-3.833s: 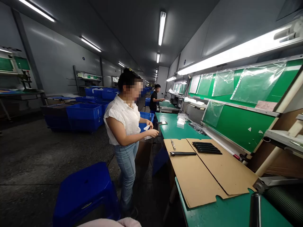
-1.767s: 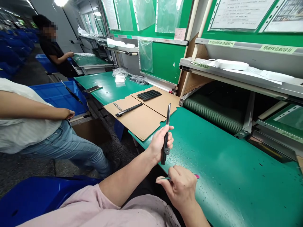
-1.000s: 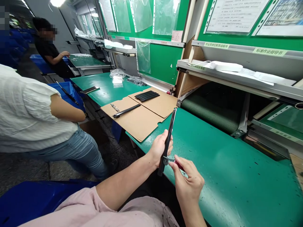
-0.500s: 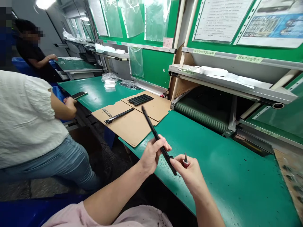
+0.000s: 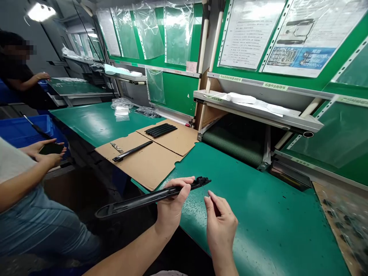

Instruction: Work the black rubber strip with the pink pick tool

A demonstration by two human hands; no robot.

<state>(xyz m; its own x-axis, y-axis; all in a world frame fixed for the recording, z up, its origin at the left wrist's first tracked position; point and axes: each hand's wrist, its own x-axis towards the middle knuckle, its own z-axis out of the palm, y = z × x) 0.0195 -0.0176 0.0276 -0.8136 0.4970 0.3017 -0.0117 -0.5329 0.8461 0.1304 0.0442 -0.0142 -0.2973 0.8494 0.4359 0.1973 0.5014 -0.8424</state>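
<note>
My left hand (image 5: 170,209) is closed around a long black plastic part (image 5: 129,204), held above the near edge of the green table (image 5: 258,218). The part's broad rounded end points left, and its narrow, jagged end sticks out past my fingertips on the right. Just right of that end is my right hand (image 5: 221,220), apart from the part, thumb and fingertips pinched together. Whatever the right fingers may hold is hidden. A similar black part (image 5: 132,151) lies on the cardboard (image 5: 143,170), near a row of several black strips (image 5: 161,130).
A small grey blade-like tool (image 5: 116,147) lies on the cardboard. Behind the table is a conveyor belt (image 5: 234,140) below a shelf (image 5: 258,105) with white items. A co-worker's hands (image 5: 48,151) hold a dark object at left; another person (image 5: 20,73) stands farther back. Plastic bags (image 5: 122,105) lie on the table.
The black part has swung from steep to nearly level, its broad end now at left. My right hand has come off it, and the small pointed red-handled tool no longer shows. The view has shifted right.
</note>
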